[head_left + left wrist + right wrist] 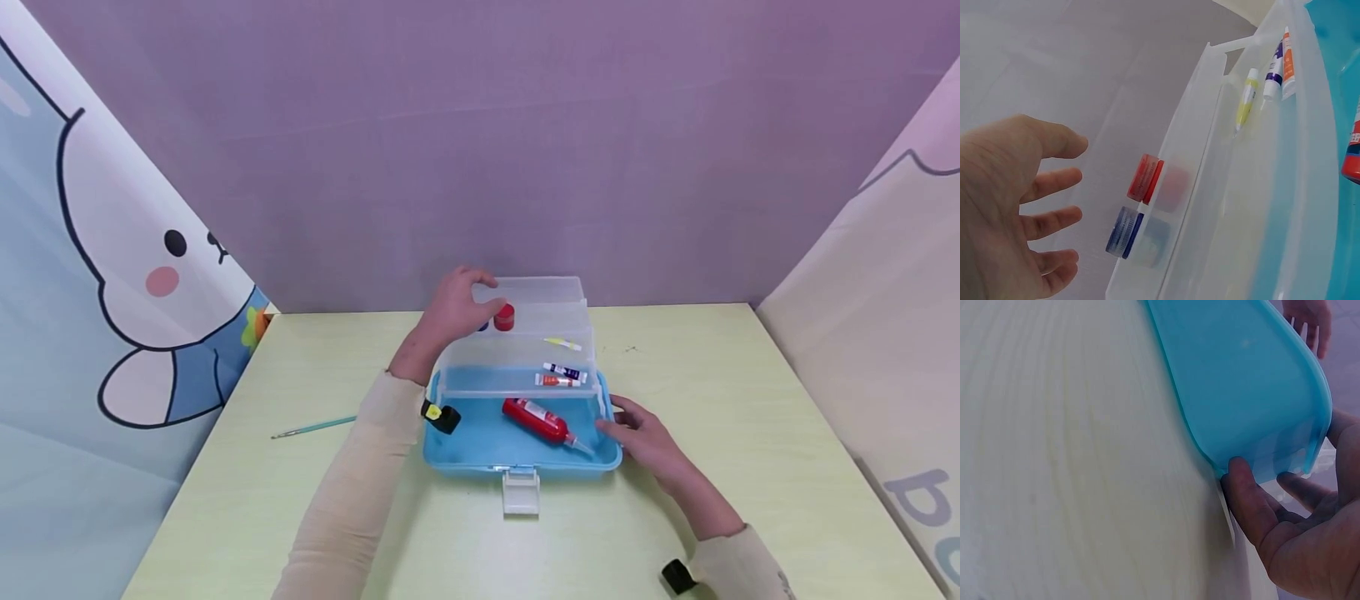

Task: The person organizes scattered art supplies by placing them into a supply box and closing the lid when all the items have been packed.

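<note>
A blue storage box [465,446] is open on the table, its translucent tiered trays [517,357] fanned out at the back. My left hand [459,307] is above the top tray with fingers apart and nothing in them. Beside those fingers, a red-lidded jar [1144,178] and a blue-lidded jar [1124,231] sit on that tray. My right hand [647,437] touches the box's right side, fingers loosely spread against its outer wall. Inside the box lies a red bottle [536,421] with a pointed nozzle. Yellow [562,343], purple [566,372] and orange [557,381] paint tubes rest in the lower trays.
A thin teal brush-like stick [315,427] lies on the table left of the box, partly behind my left sleeve. The white latch [521,493] hangs at the box's front. A purple backdrop [510,150] rises behind the table's far edge.
</note>
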Demonstrator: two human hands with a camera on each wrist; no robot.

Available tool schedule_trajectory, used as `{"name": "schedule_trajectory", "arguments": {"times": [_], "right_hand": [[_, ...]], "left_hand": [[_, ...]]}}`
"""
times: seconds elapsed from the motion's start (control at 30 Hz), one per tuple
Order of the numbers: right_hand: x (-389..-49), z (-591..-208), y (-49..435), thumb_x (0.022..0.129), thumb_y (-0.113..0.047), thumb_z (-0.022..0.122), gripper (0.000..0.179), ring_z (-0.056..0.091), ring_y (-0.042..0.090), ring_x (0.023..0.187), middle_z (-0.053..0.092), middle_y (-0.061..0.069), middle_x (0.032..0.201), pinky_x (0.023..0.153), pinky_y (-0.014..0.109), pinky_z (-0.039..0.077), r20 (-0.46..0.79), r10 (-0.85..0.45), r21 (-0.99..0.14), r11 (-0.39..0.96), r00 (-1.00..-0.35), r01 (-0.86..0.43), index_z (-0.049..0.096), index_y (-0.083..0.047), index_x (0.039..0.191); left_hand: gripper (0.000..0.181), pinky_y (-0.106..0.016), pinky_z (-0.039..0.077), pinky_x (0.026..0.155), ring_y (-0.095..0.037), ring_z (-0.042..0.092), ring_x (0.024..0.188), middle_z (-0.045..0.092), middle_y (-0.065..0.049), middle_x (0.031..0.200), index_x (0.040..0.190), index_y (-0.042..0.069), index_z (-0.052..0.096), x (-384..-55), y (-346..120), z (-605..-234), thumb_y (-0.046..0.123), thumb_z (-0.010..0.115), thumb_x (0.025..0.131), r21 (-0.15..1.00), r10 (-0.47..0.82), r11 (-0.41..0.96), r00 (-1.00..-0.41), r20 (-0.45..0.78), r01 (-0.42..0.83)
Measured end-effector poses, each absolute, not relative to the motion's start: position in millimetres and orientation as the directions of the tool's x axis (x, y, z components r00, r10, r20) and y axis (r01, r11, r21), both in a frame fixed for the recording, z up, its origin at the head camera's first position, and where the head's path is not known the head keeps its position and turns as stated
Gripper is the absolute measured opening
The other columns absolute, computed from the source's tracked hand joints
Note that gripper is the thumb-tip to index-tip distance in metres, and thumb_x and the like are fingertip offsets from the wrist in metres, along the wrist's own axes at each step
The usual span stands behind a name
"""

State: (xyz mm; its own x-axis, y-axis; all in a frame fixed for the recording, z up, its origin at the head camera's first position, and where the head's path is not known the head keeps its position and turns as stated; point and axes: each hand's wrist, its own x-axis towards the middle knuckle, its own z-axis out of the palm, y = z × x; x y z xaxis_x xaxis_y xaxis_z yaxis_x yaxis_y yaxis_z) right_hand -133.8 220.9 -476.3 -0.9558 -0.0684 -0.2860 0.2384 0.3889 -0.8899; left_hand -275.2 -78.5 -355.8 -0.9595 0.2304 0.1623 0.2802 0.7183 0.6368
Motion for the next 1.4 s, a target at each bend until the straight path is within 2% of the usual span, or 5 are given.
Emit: {"name": "schedule_trajectory", "arguments": {"times": [0.17,0.4,0.83,1.07,1.4], "right_hand": [[-133.4,-476.5,220.8,0.091,-0.036,0.066,0.068,0.051,0.032,0.108,0.050,0.021,0.129,0.080,0.034,0.051,-0.282,-0.067,-0.890,0.390,-0.957,0.235,0.038,-0.007,0.147],[-134.2,-477.5,220.5,0.091,-0.036,0.066,0.068,0.051,0.032,0.106,0.050,0.021,0.128,0.078,0.033,0.051,-0.287,-0.062,-0.891,0.384,-0.956,0.242,0.038,-0.008,0.147],[-133.7,-477.2,220.1,0.091,-0.037,0.066,0.069,0.051,0.032,0.106,0.050,0.020,0.126,0.078,0.032,0.050,-0.286,-0.049,-0.886,0.395,-0.957,0.244,0.039,-0.007,0.147],[-133.3,-477.4,220.0,0.091,-0.039,0.066,0.070,0.050,0.032,0.107,0.050,0.020,0.126,0.078,0.032,0.050,-0.290,-0.045,-0.883,0.398,-0.956,0.249,0.038,-0.007,0.147],[-133.5,-477.6,219.9,0.092,-0.036,0.065,0.068,0.050,0.031,0.105,0.051,0.020,0.125,0.078,0.031,0.049,-0.289,-0.039,-0.883,0.397,-0.956,0.251,0.038,-0.006,0.147]], "left_hand": [[0.042,-0.035,0.054,0.081,-0.025,0.047,0.120,0.050,-0.005,0.132,0.122,0.016,0.064,-272.5,-81.6,-359.9,0.035,0.074,0.085,0.653,0.224,0.701,-0.958,0.179,0.286],[0.039,-0.041,0.051,0.088,-0.027,0.045,0.124,0.050,-0.007,0.134,0.121,0.014,0.065,-268.5,-88.6,-367.2,0.033,0.070,0.088,0.659,0.206,0.689,-0.953,0.221,0.302],[0.039,-0.040,0.050,0.091,-0.026,0.047,0.126,0.051,-0.005,0.134,0.125,0.014,0.061,-251.5,-108.8,-377.6,0.033,0.066,0.091,0.668,0.153,0.666,-0.937,0.314,0.333],[0.038,-0.044,0.049,0.092,-0.027,0.050,0.121,0.053,-0.006,0.131,0.125,0.014,0.061,-243.9,-119.3,-384.9,0.034,0.064,0.092,0.680,0.109,0.669,-0.945,0.308,0.298],[0.035,-0.048,0.042,0.099,-0.027,0.046,0.125,0.053,-0.007,0.132,0.123,0.012,0.063,-233.3,-135.2,-396.2,0.031,0.063,0.093,0.696,0.075,0.665,-0.952,0.297,0.270]]}}
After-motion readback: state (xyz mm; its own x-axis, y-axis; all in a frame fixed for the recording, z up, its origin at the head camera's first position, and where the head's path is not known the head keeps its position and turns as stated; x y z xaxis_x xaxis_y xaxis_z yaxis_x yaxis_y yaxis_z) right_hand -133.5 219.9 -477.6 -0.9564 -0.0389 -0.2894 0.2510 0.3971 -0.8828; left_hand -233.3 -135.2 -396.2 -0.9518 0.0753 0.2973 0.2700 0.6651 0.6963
